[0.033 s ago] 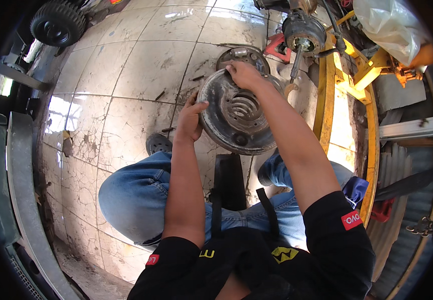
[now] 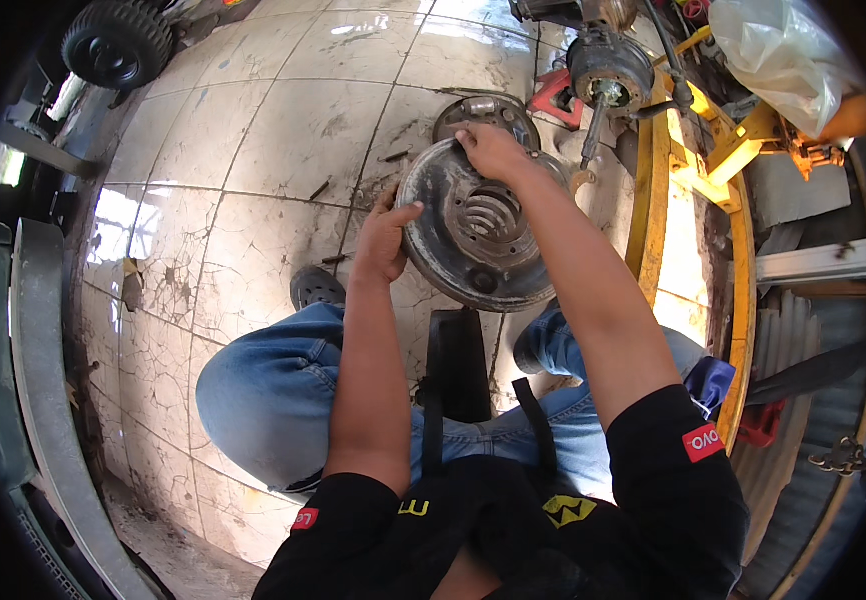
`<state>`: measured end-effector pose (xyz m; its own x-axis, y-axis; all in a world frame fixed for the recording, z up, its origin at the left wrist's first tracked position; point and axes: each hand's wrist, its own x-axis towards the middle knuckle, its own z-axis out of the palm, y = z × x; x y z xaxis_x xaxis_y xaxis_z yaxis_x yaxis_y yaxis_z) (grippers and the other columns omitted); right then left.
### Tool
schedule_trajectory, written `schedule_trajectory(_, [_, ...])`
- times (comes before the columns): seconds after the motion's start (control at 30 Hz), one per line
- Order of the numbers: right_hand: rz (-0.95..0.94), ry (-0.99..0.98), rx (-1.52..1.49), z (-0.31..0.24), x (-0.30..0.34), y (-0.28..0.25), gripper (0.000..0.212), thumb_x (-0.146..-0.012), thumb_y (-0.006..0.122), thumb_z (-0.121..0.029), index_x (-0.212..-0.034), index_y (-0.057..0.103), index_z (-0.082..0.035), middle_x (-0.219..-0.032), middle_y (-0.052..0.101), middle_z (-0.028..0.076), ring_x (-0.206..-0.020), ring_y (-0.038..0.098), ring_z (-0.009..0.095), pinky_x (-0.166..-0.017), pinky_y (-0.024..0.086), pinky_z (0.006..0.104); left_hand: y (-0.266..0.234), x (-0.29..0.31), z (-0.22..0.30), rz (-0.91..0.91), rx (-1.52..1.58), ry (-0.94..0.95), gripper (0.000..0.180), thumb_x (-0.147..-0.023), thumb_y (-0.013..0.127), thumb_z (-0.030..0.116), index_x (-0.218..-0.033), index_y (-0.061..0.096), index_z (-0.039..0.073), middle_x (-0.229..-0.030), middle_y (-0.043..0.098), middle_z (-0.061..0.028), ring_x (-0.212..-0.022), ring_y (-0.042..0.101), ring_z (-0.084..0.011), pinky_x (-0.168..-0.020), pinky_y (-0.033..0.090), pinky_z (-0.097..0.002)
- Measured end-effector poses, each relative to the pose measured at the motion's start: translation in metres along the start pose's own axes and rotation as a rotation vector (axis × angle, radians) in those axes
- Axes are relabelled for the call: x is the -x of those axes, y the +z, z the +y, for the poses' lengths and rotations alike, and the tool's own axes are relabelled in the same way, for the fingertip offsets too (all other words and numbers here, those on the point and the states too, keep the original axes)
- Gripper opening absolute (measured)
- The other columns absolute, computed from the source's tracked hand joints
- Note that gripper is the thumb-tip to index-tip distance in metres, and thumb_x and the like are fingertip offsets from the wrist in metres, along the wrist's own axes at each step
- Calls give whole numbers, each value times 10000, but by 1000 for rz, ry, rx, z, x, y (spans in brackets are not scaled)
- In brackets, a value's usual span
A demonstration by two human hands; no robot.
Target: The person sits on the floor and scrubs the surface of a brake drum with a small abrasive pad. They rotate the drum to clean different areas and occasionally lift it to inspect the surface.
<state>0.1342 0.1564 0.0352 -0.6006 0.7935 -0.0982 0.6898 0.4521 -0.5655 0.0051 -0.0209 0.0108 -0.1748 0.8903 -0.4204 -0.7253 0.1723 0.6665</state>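
Observation:
A round, dark, worn brake backing plate [image 2: 435, 235] is between my hands, above the tiled floor. A coil spring [image 2: 490, 212] shows through its centre hole. My left hand [image 2: 385, 242] grips the plate's left rim, thumb on the face and fingers behind. On the far rim, my right hand [image 2: 491, 152] is closed with its fingertips over the edge; its forearm crosses the plate's right side. Just beyond lies another round brake plate [image 2: 445, 122] with a small metal cylinder on it, partly covered by the held plate and my right hand.
A yellow metal frame [image 2: 650, 205] stands on the right. Beyond it are an axle hub with a shaft [image 2: 608, 75] and a red stand [image 2: 556, 97]. A clear plastic bag [image 2: 778, 60] hangs at far right. Far left is a tyre [image 2: 118, 45]; a grey metal beam [image 2: 43, 340] runs along the left.
The plate and both hands have shifted very slightly to the right in the picture. The grip is the same.

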Motion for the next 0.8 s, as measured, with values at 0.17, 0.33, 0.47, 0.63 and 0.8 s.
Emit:
schedule_trajectory(0.17, [150, 56, -29, 13, 2, -8, 394, -1002, 434, -344, -1280, 580, -106, -1106, 651, 219, -1058, 611, 377, -920, 459, 422, 6, -10, -7, -18, 2, -105, 513, -782, 588, -60, -1279, 496, 31, -1099, 626, -131, -938, 647, -271, -786, 557, -404])
schedule_trajectory(0.33, [206, 144, 44, -11, 24, -32, 452, -1006, 435, -377, -1263, 550, -23, -983, 667, 231, -940, 631, 393, -850, 470, 421, 3, -10, -7, -53, 64, -69, 557, -747, 561, -95, -1286, 492, 29, -1077, 629, -141, -902, 653, -279, -770, 565, -417])
schedule_trajectory(0.47, [243, -142, 135, -10, 42, -22, 421, -1005, 443, -315, -1286, 539, -17, -1203, 599, 239, -1151, 556, 381, -970, 449, 422, 2, -13, -5, -112, 36, -43, 592, -742, 553, -103, -1314, 476, 26, -1084, 624, -138, -917, 649, -275, -777, 561, -418])
schedule_trajectory(0.63, [1, -212, 316, 1, 33, 5, 528, -1012, 403, -372, -1396, 435, -10, -1479, 364, 228, -1395, 306, 381, -1141, 277, 439, 4, -9, 0, -99, 61, -68, 651, -692, 523, -90, -1332, 462, 14, -1083, 616, -140, -914, 644, -264, -763, 558, -390])
schedule_trajectory(0.8, [-54, -50, 339, -1, 17, 19, 737, -995, 209, -571, -1492, 267, -30, -1557, 222, 200, -1446, 187, 376, -1170, 155, 500, 1, -14, -6, -126, 35, -68, 688, -662, 486, -91, -1341, 458, 19, -1094, 603, -133, -918, 632, -263, -770, 554, -378])
